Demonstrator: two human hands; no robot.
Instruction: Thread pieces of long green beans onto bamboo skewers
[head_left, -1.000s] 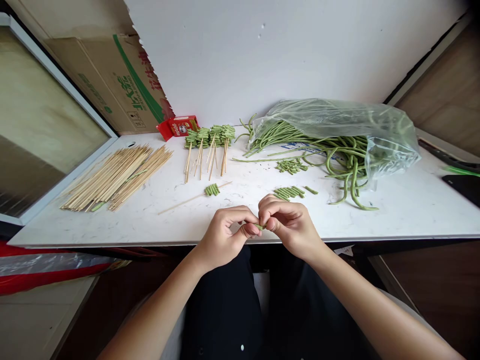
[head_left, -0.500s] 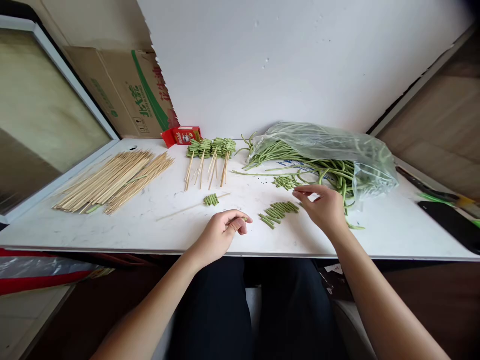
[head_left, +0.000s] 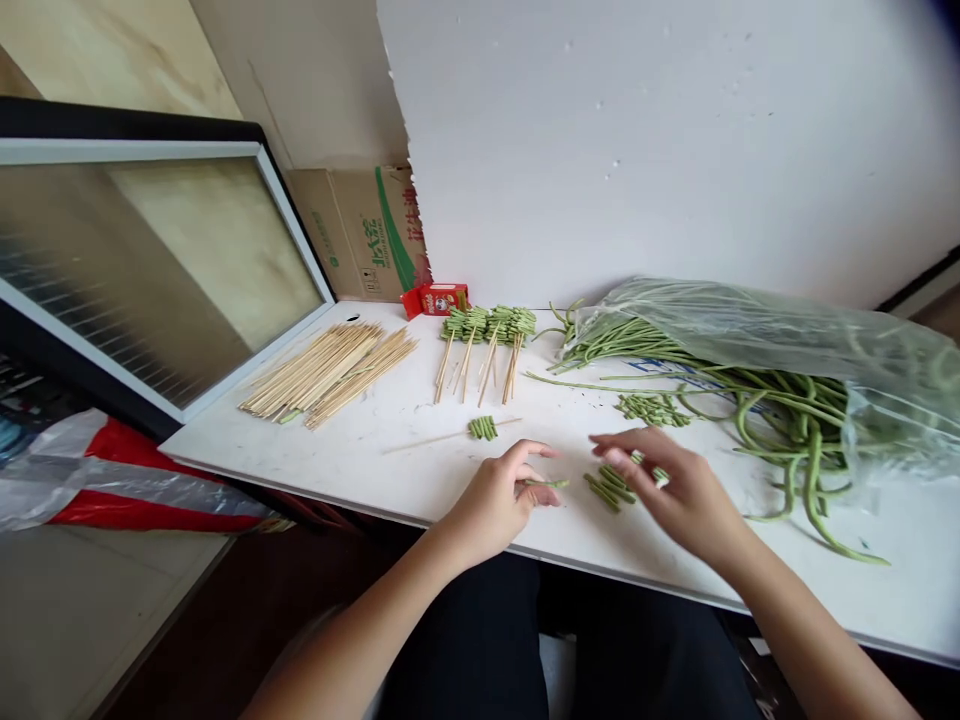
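My left hand (head_left: 499,500) is closed loosely around a short cut piece of green bean (head_left: 553,484), which pokes out past the thumb. My right hand (head_left: 679,485) hovers over a row of cut bean pieces (head_left: 611,488) and hides part of it. Its thumb and forefinger are slightly apart, with nothing visible between them. Beyond my left hand lies a bamboo skewer (head_left: 420,441) threaded through several bean pieces (head_left: 482,428). A small heap of cut bean pieces (head_left: 651,408) lies behind my right hand.
Loose bamboo skewers (head_left: 319,375) are piled at left. Several bean skewers (head_left: 495,325) lie at the back beside a small red box (head_left: 444,298). At right, long beans (head_left: 795,400) spill from a clear plastic bag (head_left: 757,310). A cardboard box (head_left: 360,230) stands behind the table.
The view has turned left, so the table appears shifted right and tilted. My right hand has moved from beside the small heap to over the row of pieces. My left fingers have loosened slightly.
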